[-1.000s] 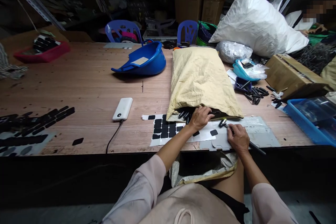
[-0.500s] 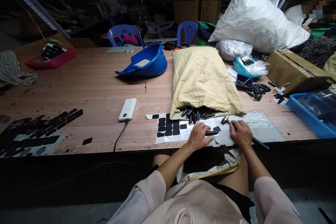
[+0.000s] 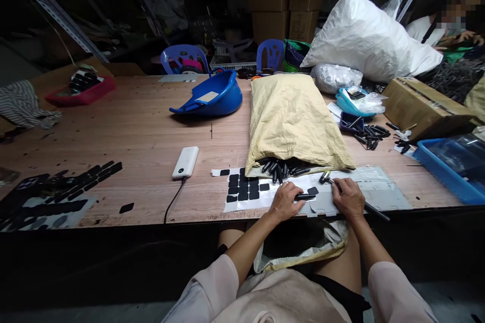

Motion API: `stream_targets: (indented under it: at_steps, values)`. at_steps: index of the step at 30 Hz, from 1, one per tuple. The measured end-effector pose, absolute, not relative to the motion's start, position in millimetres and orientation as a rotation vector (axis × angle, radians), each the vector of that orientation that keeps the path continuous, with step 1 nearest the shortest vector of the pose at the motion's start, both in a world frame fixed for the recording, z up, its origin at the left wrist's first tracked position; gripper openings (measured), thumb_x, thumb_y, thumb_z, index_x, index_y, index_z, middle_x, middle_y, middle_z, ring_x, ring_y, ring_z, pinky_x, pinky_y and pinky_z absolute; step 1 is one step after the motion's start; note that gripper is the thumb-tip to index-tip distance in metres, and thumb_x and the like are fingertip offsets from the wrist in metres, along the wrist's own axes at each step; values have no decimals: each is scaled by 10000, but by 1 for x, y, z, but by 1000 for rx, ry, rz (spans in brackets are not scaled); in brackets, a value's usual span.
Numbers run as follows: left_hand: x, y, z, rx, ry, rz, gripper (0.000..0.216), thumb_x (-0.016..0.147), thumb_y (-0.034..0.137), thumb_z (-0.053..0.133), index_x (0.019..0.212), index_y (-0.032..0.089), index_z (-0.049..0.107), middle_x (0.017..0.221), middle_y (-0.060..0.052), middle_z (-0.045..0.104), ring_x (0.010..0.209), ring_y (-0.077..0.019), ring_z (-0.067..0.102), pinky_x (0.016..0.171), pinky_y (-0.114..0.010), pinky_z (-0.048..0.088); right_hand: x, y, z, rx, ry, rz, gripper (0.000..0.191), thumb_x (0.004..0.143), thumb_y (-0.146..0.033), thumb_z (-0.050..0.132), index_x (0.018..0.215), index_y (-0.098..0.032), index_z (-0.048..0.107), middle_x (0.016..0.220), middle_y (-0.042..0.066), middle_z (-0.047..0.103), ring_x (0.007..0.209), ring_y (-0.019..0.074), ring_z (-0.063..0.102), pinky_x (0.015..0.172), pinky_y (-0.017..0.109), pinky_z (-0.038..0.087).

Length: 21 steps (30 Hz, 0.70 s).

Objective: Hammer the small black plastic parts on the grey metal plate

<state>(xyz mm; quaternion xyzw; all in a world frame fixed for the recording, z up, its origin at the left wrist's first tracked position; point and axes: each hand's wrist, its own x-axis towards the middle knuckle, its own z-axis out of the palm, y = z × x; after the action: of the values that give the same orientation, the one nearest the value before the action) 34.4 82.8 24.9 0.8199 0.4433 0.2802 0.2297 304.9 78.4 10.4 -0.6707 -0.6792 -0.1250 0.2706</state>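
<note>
My left hand (image 3: 288, 199) rests on a white sheet (image 3: 242, 201) at the table's near edge, its fingers pinched on a small black stick-shaped part (image 3: 305, 196). My right hand (image 3: 347, 198) is closed round the black handle of a small hammer (image 3: 324, 177) whose metal head lies on the sheet. Rows of black square pads (image 3: 243, 187) sit on the sheet left of my left hand. Just behind, a yellow woven sack (image 3: 293, 120) lies open toward me, with several black parts (image 3: 280, 167) spilling from its mouth.
A white power bank (image 3: 185, 162) with a cable lies left of the sheet. Black pads (image 3: 60, 186) cover the near left. A blue scoop (image 3: 212, 96), red tray (image 3: 81, 89), cardboard box (image 3: 424, 106), blue crate (image 3: 450, 166) and white sack (image 3: 367, 35) stand around. A sack (image 3: 303, 247) hangs open below.
My left hand drew back from the sack's mouth to the white sheet with a black part in its fingers. The right hand stayed on the hammer.
</note>
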Motion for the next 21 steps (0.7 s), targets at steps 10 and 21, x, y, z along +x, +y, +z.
stream_targets:
  at_steps: [10, 21]
  values:
    - [35, 83, 23, 2248, 1222, 771, 231, 836, 258, 781, 1055, 196, 740, 990, -69, 685, 985, -251, 597, 933, -391, 489, 306, 79, 11, -1776, -1844, -350, 241, 965, -346, 542, 1048, -223, 733, 918, 70, 645, 885, 221, 518, 793, 340, 372]
    - [25, 59, 22, 2240, 1295, 897, 536, 770, 308, 756, 1283, 203, 639, 1130, -107, 657, 1071, -302, 595, 975, -460, 503, 307, 80, 9, -1774, -1826, -332, 229, 945, -331, 561, 1048, -225, 735, 912, 73, 633, 894, 227, 524, 796, 351, 395]
